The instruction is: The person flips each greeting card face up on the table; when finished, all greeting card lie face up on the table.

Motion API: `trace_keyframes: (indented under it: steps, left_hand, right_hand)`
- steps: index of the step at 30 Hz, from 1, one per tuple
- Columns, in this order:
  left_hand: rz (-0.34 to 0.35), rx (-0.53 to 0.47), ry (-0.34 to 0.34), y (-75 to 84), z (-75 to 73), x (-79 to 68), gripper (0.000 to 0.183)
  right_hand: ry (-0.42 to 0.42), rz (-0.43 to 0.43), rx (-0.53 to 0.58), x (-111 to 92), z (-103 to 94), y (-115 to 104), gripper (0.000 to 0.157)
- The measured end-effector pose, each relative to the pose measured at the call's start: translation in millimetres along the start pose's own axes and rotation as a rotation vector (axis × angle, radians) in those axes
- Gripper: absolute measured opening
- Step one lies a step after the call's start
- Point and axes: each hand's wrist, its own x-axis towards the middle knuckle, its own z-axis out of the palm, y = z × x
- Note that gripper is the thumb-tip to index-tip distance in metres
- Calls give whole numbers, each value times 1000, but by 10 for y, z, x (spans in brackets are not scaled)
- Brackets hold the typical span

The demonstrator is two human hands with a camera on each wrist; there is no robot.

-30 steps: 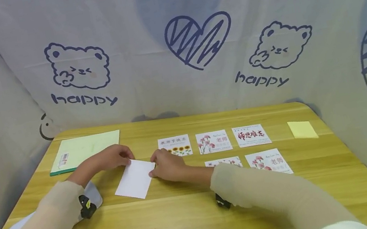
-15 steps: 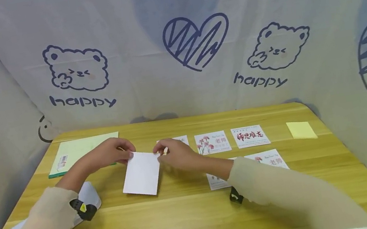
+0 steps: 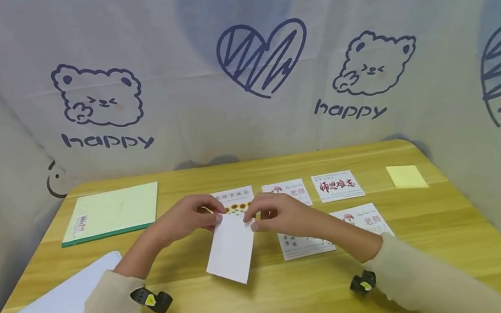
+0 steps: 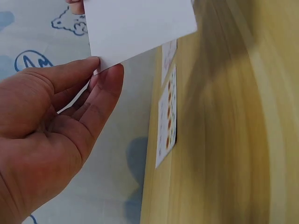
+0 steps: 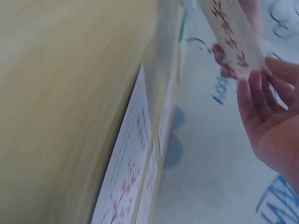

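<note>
A card (image 3: 231, 248) hangs tilted above the table between both hands, its blank white back toward me. Red characters are printed on its far face, seen in the right wrist view. My left hand (image 3: 190, 215) pinches the upper left corner between thumb and fingers. At the upper right corner, my right hand (image 3: 288, 212) pinches the card the same way. Behind it lies a sunflower card (image 3: 236, 195), partly covered by the hands. A carnation card (image 3: 298, 191) sits to its right, overlapped by my right hand.
A red-lettered card (image 3: 338, 186) completes the back row. Nearer lie a second carnation card (image 3: 369, 218) and a card (image 3: 299, 248) partly hidden by my right forearm. Yellow sticky notes (image 3: 406, 176) lie right, a pale green notebook (image 3: 114, 208) and a white case (image 3: 61, 307) left.
Both hands have lifted the card off the table and carried it to the right. The left forearm now covers less of the white case, and the green notebook is uncovered.
</note>
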Motion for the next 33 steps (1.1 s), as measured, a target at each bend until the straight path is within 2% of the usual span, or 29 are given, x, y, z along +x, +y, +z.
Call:
trace_keyframes:
  steps: [4,8,15,19,23,27,33]
  left_hand:
    - [35,-31,-21,23,150,35,17]
    - [65,-40,-40,45,232,52,17]
    - [71,-19,-80,52,316,89,17]
    - [101,41,-74,73,327,84,21]
    - [139,60,-18,125,304,48,26]
    - [157,-24,7,176,287,19,26]
    - [150,-114,55,240,283,-17,26]
  right_hand:
    - [-46,-20,-1,-169,-116,8,14]
    - [-73,-27,9,-286,-182,2,13]
    - [-54,-99,16,-365,-158,-29,10]
    - [-40,-136,34,-370,-154,-40,10]
    - [27,-81,44,-387,-223,-46,8]
    - [136,32,69,-414,-320,-33,8]
    - [310,191,87,-432,-411,51,18]
